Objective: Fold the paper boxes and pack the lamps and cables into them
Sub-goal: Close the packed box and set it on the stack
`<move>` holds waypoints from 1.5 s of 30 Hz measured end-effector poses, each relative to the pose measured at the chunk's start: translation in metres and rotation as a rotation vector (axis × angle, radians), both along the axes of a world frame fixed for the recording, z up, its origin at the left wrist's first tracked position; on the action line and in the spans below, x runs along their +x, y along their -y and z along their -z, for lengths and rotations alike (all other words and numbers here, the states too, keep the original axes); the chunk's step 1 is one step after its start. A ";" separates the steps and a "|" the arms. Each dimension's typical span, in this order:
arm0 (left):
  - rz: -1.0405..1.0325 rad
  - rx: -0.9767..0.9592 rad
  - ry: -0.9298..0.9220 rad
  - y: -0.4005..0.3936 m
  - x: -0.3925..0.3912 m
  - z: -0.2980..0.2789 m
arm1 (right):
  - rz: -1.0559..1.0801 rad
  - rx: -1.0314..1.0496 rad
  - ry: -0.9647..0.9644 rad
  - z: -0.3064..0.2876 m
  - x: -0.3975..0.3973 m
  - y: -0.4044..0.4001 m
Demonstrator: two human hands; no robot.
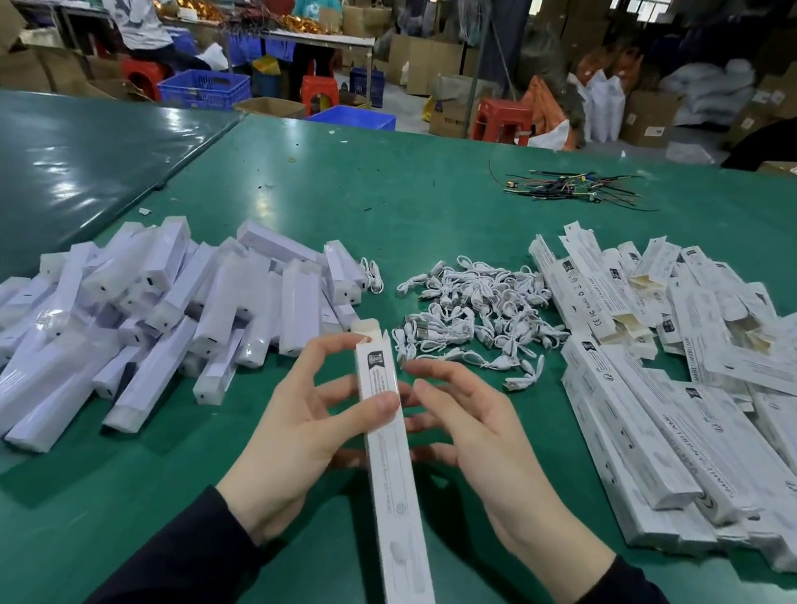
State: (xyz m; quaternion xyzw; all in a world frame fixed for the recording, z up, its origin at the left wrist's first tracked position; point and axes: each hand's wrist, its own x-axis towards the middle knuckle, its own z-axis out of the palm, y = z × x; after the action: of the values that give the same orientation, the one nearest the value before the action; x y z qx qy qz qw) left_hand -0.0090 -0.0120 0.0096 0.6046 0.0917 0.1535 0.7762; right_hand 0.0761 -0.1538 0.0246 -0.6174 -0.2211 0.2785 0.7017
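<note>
- I hold one long white paper box (pixel 395 477) up in front of me, over the green table (pixel 298 199)
- My left hand (pixel 304 436) grips the box near its top; my thumb lies on the front of it and my fingers curl round its left side and back
- My right hand (pixel 465 440) is just beside the box on its right; the fingers are a bit bent and reach toward the box, but I cannot tell if they touch it
- The far end of the box is open, its little flap sticks up, and the pale end of a lamp (pixel 367 326) pokes out of it
- The near end of the box points down toward me, between my two dark sleeves
- On my left there is a big pile of white lamps (pixel 145 301) in clear wrap, lying every which way on the table
- In the middle, past my hands, there is a heap of small white cables (pixel 475 311)
- On my right there is a pile of paper boxes (pixel 704 414), some lying flat in rows and some with open ends
- Far back on the table there is a small bunch of thin coloured wires (pixel 576 188)
- Behind the table I see people sitting at another table (pixel 269 32), red stools, blue crates and lots of brown cardboard boxes
</note>
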 end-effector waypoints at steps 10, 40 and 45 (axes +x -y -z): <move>0.079 0.038 -0.030 0.002 -0.002 -0.002 | -0.036 0.032 0.086 -0.002 -0.001 0.001; 0.101 0.062 -0.026 0.007 -0.005 -0.008 | -0.044 0.021 0.067 -0.005 0.005 0.004; 0.115 0.049 0.000 0.009 -0.005 -0.010 | -0.067 0.032 0.098 -0.006 0.006 0.006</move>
State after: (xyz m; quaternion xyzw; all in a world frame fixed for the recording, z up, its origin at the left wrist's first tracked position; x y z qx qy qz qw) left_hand -0.0142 -0.0207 0.0191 0.6275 0.0528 0.1107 0.7689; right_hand 0.0816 -0.1595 0.0306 -0.6114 -0.2799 0.2675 0.6901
